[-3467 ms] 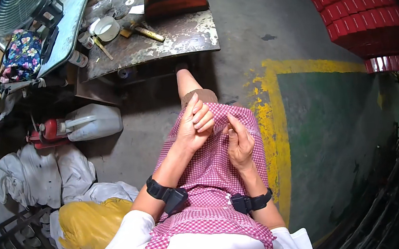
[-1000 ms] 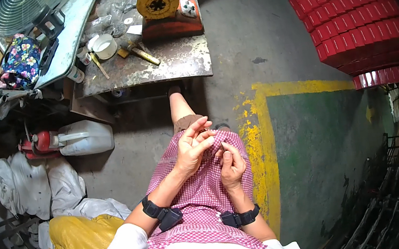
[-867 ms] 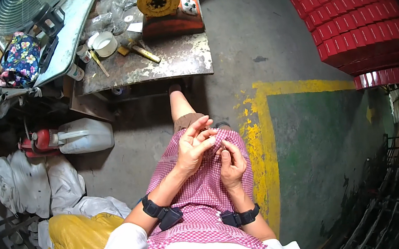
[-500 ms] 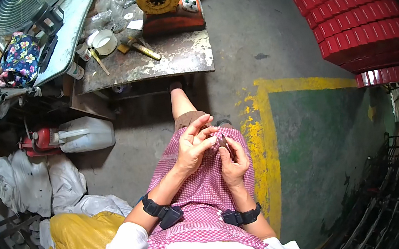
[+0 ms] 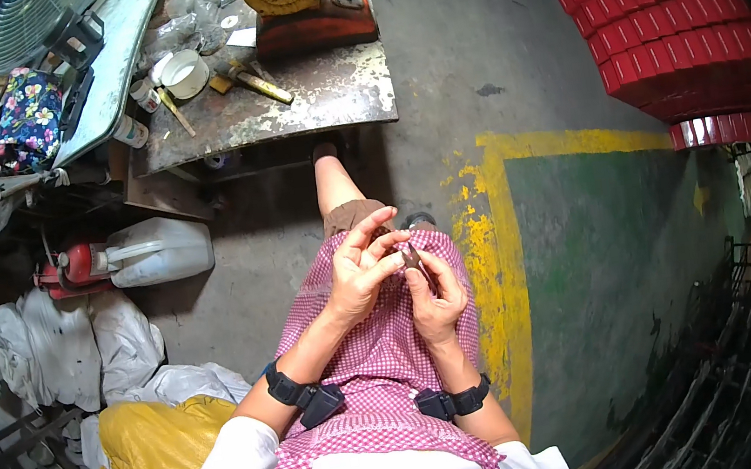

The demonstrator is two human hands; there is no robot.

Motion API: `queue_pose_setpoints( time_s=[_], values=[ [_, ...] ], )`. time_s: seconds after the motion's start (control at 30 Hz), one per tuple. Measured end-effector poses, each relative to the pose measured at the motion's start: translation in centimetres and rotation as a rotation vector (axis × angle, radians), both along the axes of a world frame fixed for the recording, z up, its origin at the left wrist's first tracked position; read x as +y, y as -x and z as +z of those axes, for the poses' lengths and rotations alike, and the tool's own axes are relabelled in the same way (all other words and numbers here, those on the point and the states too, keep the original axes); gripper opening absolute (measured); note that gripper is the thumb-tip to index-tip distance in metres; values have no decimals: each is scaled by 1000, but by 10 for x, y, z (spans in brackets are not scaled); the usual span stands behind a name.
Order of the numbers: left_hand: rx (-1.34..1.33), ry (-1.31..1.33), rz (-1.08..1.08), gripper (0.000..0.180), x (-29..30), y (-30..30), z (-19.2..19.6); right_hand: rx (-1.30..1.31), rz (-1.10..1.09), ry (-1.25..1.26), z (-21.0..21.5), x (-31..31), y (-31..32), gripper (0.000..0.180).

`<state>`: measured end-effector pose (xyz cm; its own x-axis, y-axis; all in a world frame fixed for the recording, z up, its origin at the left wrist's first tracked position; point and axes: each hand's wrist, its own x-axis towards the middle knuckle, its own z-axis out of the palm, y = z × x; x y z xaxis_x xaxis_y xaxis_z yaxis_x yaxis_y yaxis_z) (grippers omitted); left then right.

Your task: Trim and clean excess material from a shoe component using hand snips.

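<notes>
Over my lap, on a pink-and-white checked apron (image 5: 364, 330), both hands meet. My right hand (image 5: 439, 306) is closed around a small dark pointed hand tool (image 5: 411, 257), whose exact kind I cannot tell; its tip points up and towards the left hand. Beside it, my left hand (image 5: 358, 279) has thumb and fingers drawn together close to that tip, with the forefinger stretched upward. Whatever the left fingertips pinch is too small to make out.
Ahead stands a worn workbench (image 5: 322, 100) bearing an orange machine (image 5: 317, 26), a white bowl (image 5: 185, 74) and brushes. At left are a jerrycan (image 5: 162, 249) and sacks (image 5: 153, 445). Stacked red boxes (image 5: 669, 30) rise at far right, above a metal rack (image 5: 721, 379).
The tool's tip has come slightly left and up, nearer the left fingertips. The left hand keeps almost the same pose. The whole view has shifted a little.
</notes>
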<state>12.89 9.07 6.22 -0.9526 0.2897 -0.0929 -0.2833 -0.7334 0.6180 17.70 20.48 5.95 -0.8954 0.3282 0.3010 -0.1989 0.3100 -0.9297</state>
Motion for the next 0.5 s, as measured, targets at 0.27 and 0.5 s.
queue_pose_setpoints(
  time_s=[0.27, 0.5],
  values=[
    [16, 24, -4, 57, 1, 0, 0, -6, -35, 7, -2, 0, -1, 24],
    [30, 57, -15, 57, 1, -1, 3, -9, -31, 26, -2, -1, -1, 24]
  ],
)
